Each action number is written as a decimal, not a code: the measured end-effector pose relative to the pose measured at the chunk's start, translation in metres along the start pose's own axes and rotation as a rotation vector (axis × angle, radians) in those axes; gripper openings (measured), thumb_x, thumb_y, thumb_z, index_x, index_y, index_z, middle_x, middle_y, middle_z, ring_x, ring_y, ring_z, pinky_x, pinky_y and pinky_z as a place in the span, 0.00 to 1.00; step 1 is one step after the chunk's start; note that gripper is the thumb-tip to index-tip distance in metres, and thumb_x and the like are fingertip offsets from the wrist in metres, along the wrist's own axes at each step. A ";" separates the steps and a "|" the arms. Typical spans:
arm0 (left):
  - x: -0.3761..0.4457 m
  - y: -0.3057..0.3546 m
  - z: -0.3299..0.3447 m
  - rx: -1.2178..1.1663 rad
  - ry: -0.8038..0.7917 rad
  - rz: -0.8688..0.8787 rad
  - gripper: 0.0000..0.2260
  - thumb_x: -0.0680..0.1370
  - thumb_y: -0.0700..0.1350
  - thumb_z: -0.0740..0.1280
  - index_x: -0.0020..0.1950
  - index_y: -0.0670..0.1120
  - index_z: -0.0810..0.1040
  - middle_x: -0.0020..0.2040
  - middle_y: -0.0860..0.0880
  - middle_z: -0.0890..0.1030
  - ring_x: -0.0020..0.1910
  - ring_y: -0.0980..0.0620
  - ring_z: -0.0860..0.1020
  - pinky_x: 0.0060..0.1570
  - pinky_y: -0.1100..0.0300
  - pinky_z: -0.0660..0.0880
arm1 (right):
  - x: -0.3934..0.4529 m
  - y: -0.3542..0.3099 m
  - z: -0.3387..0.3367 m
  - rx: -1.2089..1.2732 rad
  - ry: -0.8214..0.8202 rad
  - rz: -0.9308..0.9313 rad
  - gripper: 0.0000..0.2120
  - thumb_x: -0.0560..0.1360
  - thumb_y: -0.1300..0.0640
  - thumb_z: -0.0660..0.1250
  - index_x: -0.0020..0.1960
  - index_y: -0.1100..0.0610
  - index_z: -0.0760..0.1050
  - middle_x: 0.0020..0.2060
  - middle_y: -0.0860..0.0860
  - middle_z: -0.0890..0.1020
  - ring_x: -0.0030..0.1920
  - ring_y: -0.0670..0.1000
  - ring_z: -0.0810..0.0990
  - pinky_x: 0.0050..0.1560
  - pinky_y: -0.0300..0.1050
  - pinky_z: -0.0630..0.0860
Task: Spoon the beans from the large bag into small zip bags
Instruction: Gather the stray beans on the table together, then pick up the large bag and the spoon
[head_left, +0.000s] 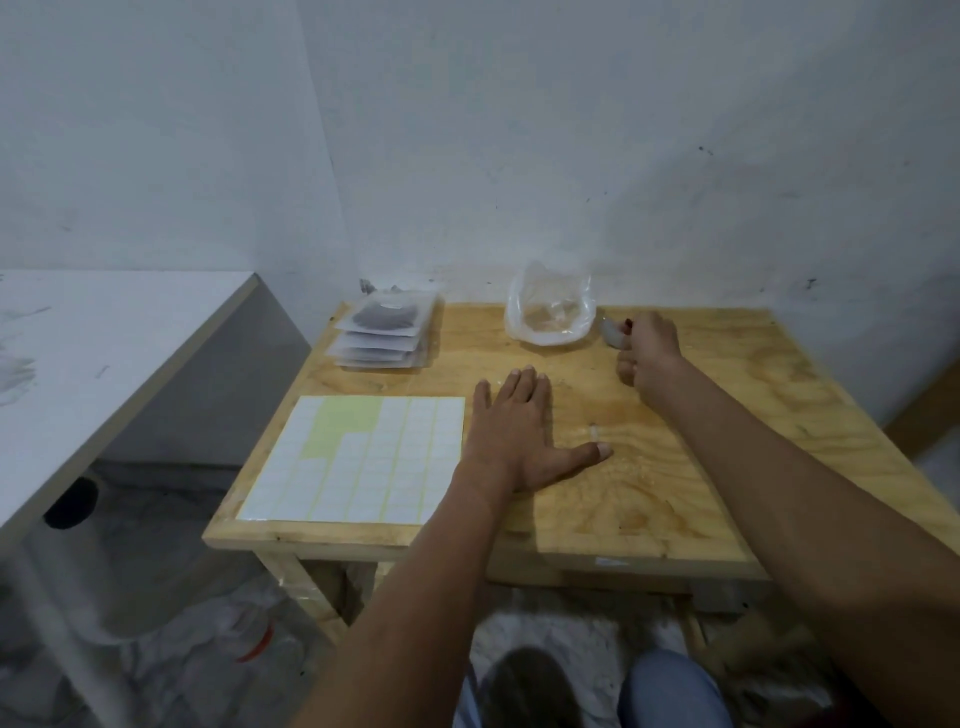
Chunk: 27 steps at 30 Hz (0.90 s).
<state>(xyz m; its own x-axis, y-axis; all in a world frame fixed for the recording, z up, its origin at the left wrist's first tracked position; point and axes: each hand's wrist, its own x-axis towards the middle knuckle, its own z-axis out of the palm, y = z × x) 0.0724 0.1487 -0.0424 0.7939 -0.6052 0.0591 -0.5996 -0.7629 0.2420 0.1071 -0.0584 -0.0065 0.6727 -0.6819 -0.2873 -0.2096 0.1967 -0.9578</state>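
So the large clear bag (550, 312) sits at the back of the plywood table (675, 467), mouth open and slumped, with what looks like only a thin layer of pale beans at the bottom. The right hand (649, 353) is just beside it, fingers curled round a spoon (613, 332). I only see the bowl end poking out toward the bag, so the exact hold on the handle is hard to read. The left hand (519, 431) lies flat on the wood, fingers straight, holding nothing.

The stack of small zip bags (384, 332) is over at the back left, well apart from both hands, and the top ones look already filled with something dark. A label sheet (358, 457) lies at the front left.

What I'd worry about:
- That big bag is floppy and nobody's holding it. Dig in with the spoon and it'll likely skid or fold over, and beans end up on the table.
- There's no open zip bag near the left hand, so a loaded spoon has nowhere to go.
- With so few beans left, scraping may tear the thin plastic.
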 end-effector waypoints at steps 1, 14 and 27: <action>0.000 -0.001 0.000 -0.002 -0.003 0.004 0.55 0.70 0.81 0.54 0.84 0.45 0.52 0.85 0.45 0.52 0.84 0.48 0.48 0.80 0.38 0.43 | -0.004 -0.002 -0.005 0.202 -0.036 0.104 0.14 0.80 0.62 0.52 0.40 0.57 0.71 0.23 0.48 0.67 0.21 0.46 0.59 0.21 0.37 0.56; 0.091 0.001 -0.049 -0.302 0.435 -0.284 0.17 0.82 0.51 0.67 0.71 0.50 0.78 0.72 0.41 0.66 0.69 0.39 0.68 0.59 0.48 0.75 | -0.005 0.001 -0.019 0.167 -0.093 0.104 0.17 0.83 0.53 0.58 0.39 0.58 0.72 0.32 0.53 0.73 0.26 0.49 0.67 0.24 0.37 0.64; 0.107 0.034 -0.039 -0.475 0.492 -0.220 0.19 0.78 0.40 0.69 0.69 0.43 0.79 0.64 0.38 0.78 0.64 0.40 0.77 0.63 0.55 0.70 | -0.001 0.004 -0.068 -0.857 0.044 -0.579 0.24 0.80 0.52 0.64 0.27 0.53 0.63 0.24 0.49 0.67 0.28 0.52 0.69 0.30 0.44 0.63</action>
<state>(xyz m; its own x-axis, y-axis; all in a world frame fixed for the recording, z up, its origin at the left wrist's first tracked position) 0.1409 0.0674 0.0102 0.9121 -0.1909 0.3628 -0.4003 -0.6062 0.6873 0.0578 -0.1047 -0.0094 0.8083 -0.5412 0.2319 -0.3092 -0.7254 -0.6150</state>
